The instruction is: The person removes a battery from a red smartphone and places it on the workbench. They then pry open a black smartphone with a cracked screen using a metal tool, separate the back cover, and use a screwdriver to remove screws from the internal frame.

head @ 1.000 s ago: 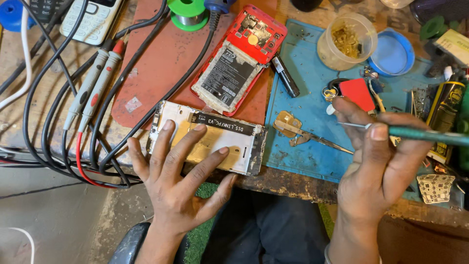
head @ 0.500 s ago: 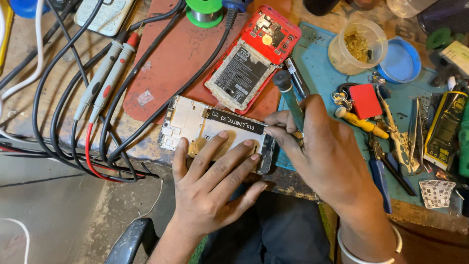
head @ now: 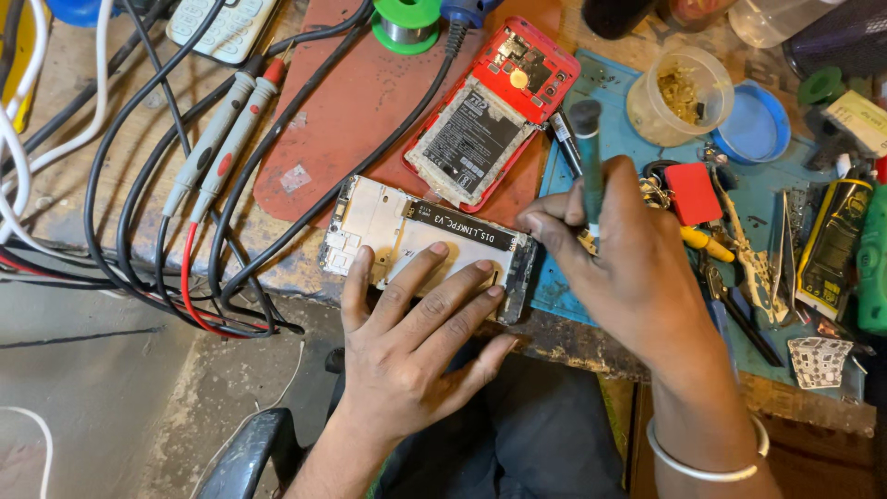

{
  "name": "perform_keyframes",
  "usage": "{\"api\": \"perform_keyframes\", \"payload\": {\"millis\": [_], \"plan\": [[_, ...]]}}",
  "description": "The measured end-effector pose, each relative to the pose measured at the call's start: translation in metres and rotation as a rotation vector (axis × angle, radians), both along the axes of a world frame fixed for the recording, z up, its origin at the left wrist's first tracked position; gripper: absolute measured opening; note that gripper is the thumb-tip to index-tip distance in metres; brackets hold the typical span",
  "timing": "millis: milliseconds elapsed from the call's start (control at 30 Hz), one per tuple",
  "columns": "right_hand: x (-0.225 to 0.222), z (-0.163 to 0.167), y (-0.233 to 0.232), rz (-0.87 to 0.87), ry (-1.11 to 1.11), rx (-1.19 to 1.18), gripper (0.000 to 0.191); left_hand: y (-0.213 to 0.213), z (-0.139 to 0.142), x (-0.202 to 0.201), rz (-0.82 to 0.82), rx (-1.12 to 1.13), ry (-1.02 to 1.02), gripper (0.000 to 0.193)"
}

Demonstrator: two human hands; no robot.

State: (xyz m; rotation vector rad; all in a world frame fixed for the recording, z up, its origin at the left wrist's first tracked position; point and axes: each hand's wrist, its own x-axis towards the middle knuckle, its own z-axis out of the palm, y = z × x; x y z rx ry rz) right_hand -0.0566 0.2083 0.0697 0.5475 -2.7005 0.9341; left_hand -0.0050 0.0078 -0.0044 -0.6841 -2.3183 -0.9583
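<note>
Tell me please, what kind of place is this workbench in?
Most likely a small phone repair bench. The left hand presses an opened white phone frame, the right hand holds a screwdriver, and a red phone with its battery exposed and multimeter probes lie nearby.

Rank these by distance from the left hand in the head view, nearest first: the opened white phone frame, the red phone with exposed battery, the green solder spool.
1. Opened white phone frame: under the left hand fingertips, at the bench edge.
2. Red phone: beyond the frame, up and right.
3. Green solder spool: at the top edge, farthest.
</note>
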Motion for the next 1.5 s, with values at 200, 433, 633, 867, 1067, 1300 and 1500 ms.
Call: {"api": "perform_keyframes", "payload": {"millis": [200,433,633,867,1067,1300,1500], "plan": [[0.01,0.002,-0.002,0.056,0.013,0.013,0.042,-0.002,0.002,0.002,-0.004,0.013,-0.006,0.034],[0.004,0.007,0.0,0.038,-0.007,0.109,0.042,0.0,0.003,0.0,-0.004,0.021,-0.012,0.035],[0.001,0.01,0.001,0.07,-0.04,0.16,0.042,0.002,0.005,-0.002,0.003,0.025,-0.028,0.035],[0.002,0.014,-0.002,0.115,0.107,0.216,0.042,0.007,0.011,-0.002,0.012,0.002,-0.02,0.039],[0.011,0.01,0.005,0.114,0.211,0.249,0.042,0.014,0.014,0.0,0.028,-0.003,0.002,0.039],[0.003,0.002,0.007,0.151,0.203,0.111,0.047,0.014,0.016,0.004,0.027,-0.002,-0.012,0.038],[-0.001,0.006,0.023,0.105,-0.003,0.025,0.039,0.012,0.016,0.004,0.024,0.005,-0.01,0.037]]}}
